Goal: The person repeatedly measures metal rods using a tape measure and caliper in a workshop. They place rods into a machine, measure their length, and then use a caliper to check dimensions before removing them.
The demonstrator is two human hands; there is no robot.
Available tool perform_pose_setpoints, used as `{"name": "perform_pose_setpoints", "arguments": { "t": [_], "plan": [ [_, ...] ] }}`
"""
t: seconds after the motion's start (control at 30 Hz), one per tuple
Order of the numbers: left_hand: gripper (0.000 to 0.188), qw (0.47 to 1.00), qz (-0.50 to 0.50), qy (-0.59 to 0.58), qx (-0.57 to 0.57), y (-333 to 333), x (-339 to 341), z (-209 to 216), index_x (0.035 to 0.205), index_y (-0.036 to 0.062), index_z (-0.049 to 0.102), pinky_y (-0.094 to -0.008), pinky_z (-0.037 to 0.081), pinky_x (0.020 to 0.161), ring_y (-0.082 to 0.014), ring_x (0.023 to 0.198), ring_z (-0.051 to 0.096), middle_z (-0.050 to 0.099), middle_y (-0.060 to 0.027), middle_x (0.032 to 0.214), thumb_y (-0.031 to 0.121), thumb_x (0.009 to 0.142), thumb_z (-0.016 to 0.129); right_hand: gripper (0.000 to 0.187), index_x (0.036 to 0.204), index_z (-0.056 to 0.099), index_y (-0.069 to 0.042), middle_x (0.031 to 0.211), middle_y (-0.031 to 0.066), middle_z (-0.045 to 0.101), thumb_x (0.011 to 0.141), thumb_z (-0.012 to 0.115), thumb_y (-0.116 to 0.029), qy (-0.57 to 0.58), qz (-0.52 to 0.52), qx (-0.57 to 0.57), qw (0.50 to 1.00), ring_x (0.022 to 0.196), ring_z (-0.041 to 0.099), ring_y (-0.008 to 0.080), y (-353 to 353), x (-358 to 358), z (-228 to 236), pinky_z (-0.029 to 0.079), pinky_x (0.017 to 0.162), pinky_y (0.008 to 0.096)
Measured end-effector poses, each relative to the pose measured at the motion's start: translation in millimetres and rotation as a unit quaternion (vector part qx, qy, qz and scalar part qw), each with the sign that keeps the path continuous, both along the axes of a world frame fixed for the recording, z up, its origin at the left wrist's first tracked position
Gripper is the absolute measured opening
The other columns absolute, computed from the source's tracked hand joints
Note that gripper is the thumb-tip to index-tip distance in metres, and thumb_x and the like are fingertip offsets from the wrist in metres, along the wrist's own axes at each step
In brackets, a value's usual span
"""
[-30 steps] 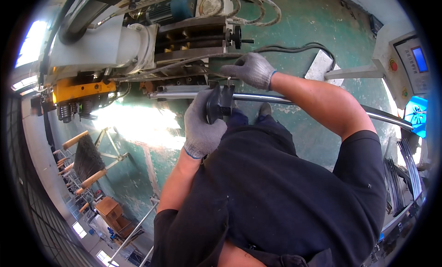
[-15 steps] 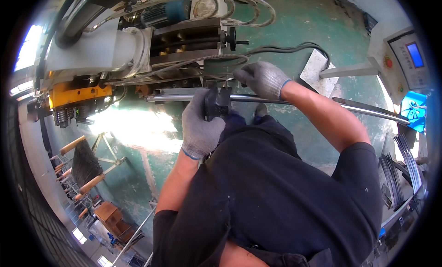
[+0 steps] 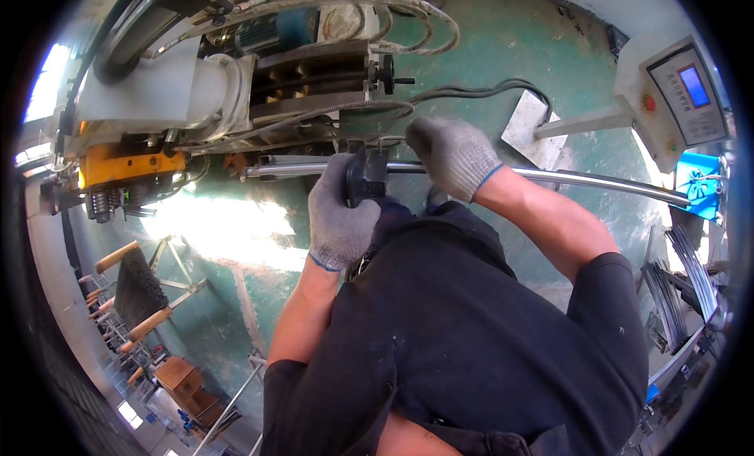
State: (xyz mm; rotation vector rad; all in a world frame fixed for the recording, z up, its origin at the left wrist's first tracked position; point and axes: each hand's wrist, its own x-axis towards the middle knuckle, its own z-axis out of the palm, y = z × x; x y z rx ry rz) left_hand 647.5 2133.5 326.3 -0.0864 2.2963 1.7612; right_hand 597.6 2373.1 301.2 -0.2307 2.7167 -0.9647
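Observation:
My left hand (image 3: 342, 212), in a grey knitted glove, is closed around the left side of a black block (image 3: 367, 177). A long shiny metal rod (image 3: 565, 178) runs across in front of my body, passing at the block and stretching out to the right. My right hand (image 3: 455, 153), gloved the same way, sits just right of the block over the rod with its fingers curled together. Whatever those fingers hold, if anything, is hidden. Thin upright pieces show on top of the block, too small to name.
Machinery with a handwheel (image 3: 386, 75) and hoses stands ahead; its orange part (image 3: 129, 167) is at left. A control panel (image 3: 683, 98) on a stand and a blue box (image 3: 699, 185) are at right. Metal strips (image 3: 667, 299) lie lower right; a wooden-barred rack (image 3: 141, 291) stands lower left.
My right hand has come down closer to the rod, and its fingers are more tightly curled. My left hand keeps its hold on the black block. The whole view has shifted slightly.

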Motion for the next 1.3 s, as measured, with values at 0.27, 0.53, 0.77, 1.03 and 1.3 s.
{"name": "perform_pose_setpoints", "arguments": {
  "t": [0.27, 0.53, 0.77, 1.03, 1.3],
  "plan": [
    [0.047, 0.999, 0.038, 0.005, 0.028, 5.5, 1.9, -2.3, 0.128, -0.0002, 0.072, -0.0308, 0.057, 0.096, -0.0146, 0.099, 0.068, 0.076, -0.0084, 0.104, -0.008, 0.082, 0.064, 0.033, 0.135, 0.070, -0.002, 0.105, 0.0311, 0.079, 0.103, 0.067, -0.010, 0.028, 0.083, 0.077, 0.993, 0.099, 0.077, 0.0525, -8.8, 19.4, 46.4, 0.060, 0.084, 0.0626],
    [0.048, 0.999, 0.038, -0.012, 0.005, 5.2, 5.1, 5.8, 0.131, -0.0001, 0.072, -0.0319, 0.059, 0.094, -0.0154, 0.100, 0.071, 0.078, -0.0094, 0.106, -0.007, 0.083, 0.067, 0.028, 0.122, 0.074, -0.003, 0.102, 0.0274, 0.080, 0.105, 0.072, -0.024, 0.053, 0.053, 0.058, 0.995, 0.098, 0.078, 0.0517, 6.1, 24.5, 37.7, 0.060, 0.088, 0.0635],
    [0.052, 0.993, 0.098, -0.048, 0.042, 14.8, 14.6, 17.0, 0.136, -0.0006, 0.072, -0.0337, 0.061, 0.093, -0.0159, 0.101, 0.073, 0.078, -0.0092, 0.106, -0.003, 0.084, 0.069, 0.029, 0.123, 0.083, -0.007, 0.110, 0.0247, 0.081, 0.107, 0.071, -0.028, 0.006, 0.074, 0.049, 0.996, 0.106, 0.077, 0.0495, 12.8, 6.4, 38.3, 0.059, 0.092, 0.0595],
    [0.047, 0.995, 0.094, 0.035, 0.005, 7.9, 13.2, -12.2, 0.132, 0.0024, 0.076, -0.0348, 0.061, 0.090, -0.0173, 0.096, 0.075, 0.081, -0.0102, 0.107, 0.003, 0.085, 0.072, 0.034, 0.124, 0.086, -0.004, 0.095, 0.0125, 0.083, 0.108, 0.075, -0.031, -0.113, 0.189, -0.054, 0.974, 0.082, 0.077, 0.0219, 8.3, -59.5, 31.6, 0.062, 0.081, 0.0422],
    [0.039, 0.996, 0.082, 0.026, 0.034, 7.6, 12.7, -15.7, 0.126, 0.0012, 0.075, -0.0315, 0.058, 0.090, -0.0132, 0.095, 0.069, 0.077, -0.0075, 0.101, 0.001, 0.087, 0.069, 0.041, 0.146, 0.077, 0.001, 0.127, 0.0078, 0.080, 0.107, 0.077, -0.013, -0.323, 0.071, -0.383, 0.862, 0.113, 0.072, 0.0135, -3.9, -55.8, -30.1, 0.060, 0.096, 0.0329]
  ]
}}
